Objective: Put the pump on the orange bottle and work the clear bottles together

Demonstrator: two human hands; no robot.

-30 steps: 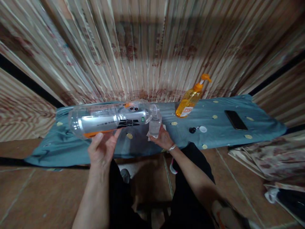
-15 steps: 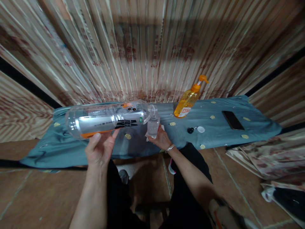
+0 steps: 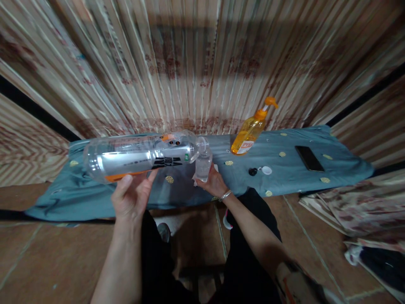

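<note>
My left hand (image 3: 132,197) grips a large clear plastic bottle (image 3: 139,155) with a silver and orange label, held on its side with its mouth pointing right. The mouth meets the top of a small clear bottle (image 3: 203,162), which my right hand (image 3: 214,184) holds upright over the blue cloth (image 3: 284,169). A white scrap shows under the right hand's fingers.
On the cloth stand an orange pump bottle (image 3: 249,131), a black cap (image 3: 252,172) beside a white cap (image 3: 266,170), and a dark phone (image 3: 309,158). A striped curtain hangs behind. Folded fabric (image 3: 354,211) lies on the tiled floor at right.
The big bottle and both hands have shifted slightly left and up in view; the bottles stay mouth to mouth.
</note>
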